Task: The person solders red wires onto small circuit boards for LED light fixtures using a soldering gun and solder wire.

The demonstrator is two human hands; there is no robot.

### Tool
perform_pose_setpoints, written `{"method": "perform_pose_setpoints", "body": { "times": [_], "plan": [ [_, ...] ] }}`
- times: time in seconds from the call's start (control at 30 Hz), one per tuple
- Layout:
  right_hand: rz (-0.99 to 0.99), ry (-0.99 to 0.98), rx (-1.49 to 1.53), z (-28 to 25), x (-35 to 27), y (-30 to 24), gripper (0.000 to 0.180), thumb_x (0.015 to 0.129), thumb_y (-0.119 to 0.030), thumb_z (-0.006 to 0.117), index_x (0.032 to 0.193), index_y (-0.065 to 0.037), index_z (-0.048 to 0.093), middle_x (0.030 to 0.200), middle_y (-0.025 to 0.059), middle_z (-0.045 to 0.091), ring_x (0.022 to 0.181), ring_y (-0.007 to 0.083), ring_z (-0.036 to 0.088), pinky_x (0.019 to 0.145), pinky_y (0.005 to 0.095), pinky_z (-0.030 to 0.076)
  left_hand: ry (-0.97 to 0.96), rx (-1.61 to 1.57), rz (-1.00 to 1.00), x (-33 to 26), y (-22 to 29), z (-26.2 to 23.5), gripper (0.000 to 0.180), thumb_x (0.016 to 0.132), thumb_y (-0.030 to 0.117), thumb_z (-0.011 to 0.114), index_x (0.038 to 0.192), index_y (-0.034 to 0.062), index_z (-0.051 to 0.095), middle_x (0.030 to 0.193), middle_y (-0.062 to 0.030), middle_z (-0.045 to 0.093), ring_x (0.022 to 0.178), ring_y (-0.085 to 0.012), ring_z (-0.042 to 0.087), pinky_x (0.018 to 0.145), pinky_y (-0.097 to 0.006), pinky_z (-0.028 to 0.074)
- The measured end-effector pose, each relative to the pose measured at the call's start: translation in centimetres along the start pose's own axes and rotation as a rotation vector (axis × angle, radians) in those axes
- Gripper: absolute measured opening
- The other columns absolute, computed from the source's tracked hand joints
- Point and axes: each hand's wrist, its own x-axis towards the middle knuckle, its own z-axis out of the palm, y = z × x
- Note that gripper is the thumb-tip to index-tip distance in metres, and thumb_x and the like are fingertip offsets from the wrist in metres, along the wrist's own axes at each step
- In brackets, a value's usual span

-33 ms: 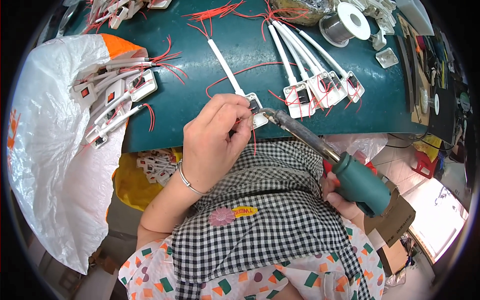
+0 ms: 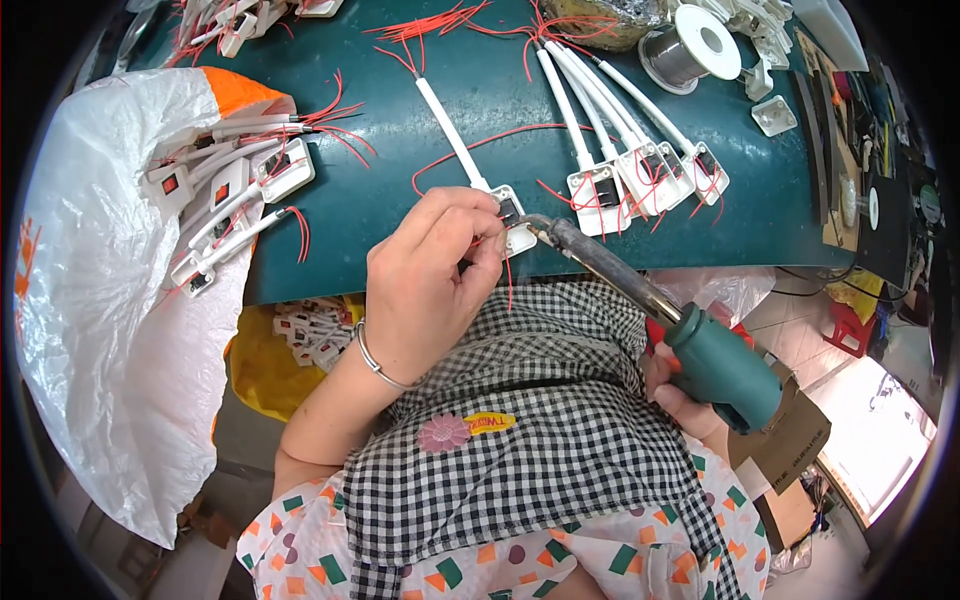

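Note:
My left hand [image 2: 430,285] is pinched on a thin red wire [image 2: 508,280] at a small white switch box [image 2: 518,232], which lies at the front edge of the green table [image 2: 400,200]. A white cable [image 2: 450,130] runs from the box toward the back. My right hand [image 2: 685,400] grips the teal handle of a soldering iron [image 2: 720,365]. Its dark barrel reaches up and left, with the tip against the switch box beside my left fingers.
A white plastic bag [image 2: 90,300] at the left holds several white switch boxes with red wires. More wired boxes [image 2: 640,175] lie to the right of the work. A solder spool [image 2: 695,50] stands at the back. A yellow bag [image 2: 270,360] of small parts sits below the table edge.

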Motion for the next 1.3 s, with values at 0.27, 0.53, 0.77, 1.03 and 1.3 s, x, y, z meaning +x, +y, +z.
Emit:
{"method": "perform_pose_setpoints", "body": {
  "times": [0.27,0.53,0.77,1.03,1.3],
  "plan": [
    [-0.197,-0.016,-0.209,0.2,1.3,1.1,0.031,0.062,-0.017,0.078,0.088,-0.005,0.064,0.079,0.0052,0.063,0.065,0.0244,0.062,0.061,0.0332,0.052,0.005,-0.002,0.001,-0.1,-0.2,0.0,0.012,0.079,-0.008,0.068,0.087,0.0009,0.065,0.101,-0.0056,0.067,0.066,-0.0045,0.058,0.047,-0.018,0.043],
    [-0.170,-0.026,-0.019,0.3,1.1,-0.8,0.044,0.068,-0.017,0.077,0.106,0.000,0.062,0.079,0.0062,0.061,0.067,0.0193,0.061,0.062,0.0309,0.051,0.003,-0.006,-0.011,-0.2,-0.1,0.0,0.012,0.079,-0.007,0.068,0.087,0.0012,0.065,0.101,-0.0055,0.067,0.066,-0.0046,0.059,0.047,-0.018,0.043],
    [-0.219,0.038,0.463,0.7,0.8,-1.1,0.059,0.073,-0.014,0.081,0.123,0.002,0.054,0.076,0.0067,0.053,0.058,0.0200,0.056,0.052,0.0297,0.047,0.001,-0.016,-0.006,0.0,-0.1,0.0,0.012,0.080,-0.007,0.068,0.088,0.0014,0.066,0.101,-0.0055,0.067,0.067,-0.0044,0.059,0.047,-0.018,0.043],
    [-0.150,0.061,0.503,1.5,0.6,-1.1,0.059,0.074,-0.014,0.081,0.124,0.004,0.054,0.077,0.0071,0.053,0.059,0.0201,0.057,0.050,0.0288,0.046,0.005,0.011,0.000,-0.1,0.0,0.0,0.011,0.080,-0.007,0.068,0.087,0.0015,0.065,0.100,-0.0054,0.067,0.066,-0.0043,0.058,0.047,-0.018,0.042],
    [-0.273,0.021,0.517,0.9,1.3,-1.0,0.060,0.075,-0.012,0.079,0.125,0.006,0.053,0.077,0.0081,0.052,0.055,0.0203,0.056,0.047,0.0294,0.048,0.017,0.008,0.012,-0.2,-0.1,0.1,0.011,0.080,-0.007,0.069,0.088,0.0003,0.065,0.099,-0.0075,0.067,0.066,-0.0061,0.060,0.047,-0.020,0.044]
  ]
}}
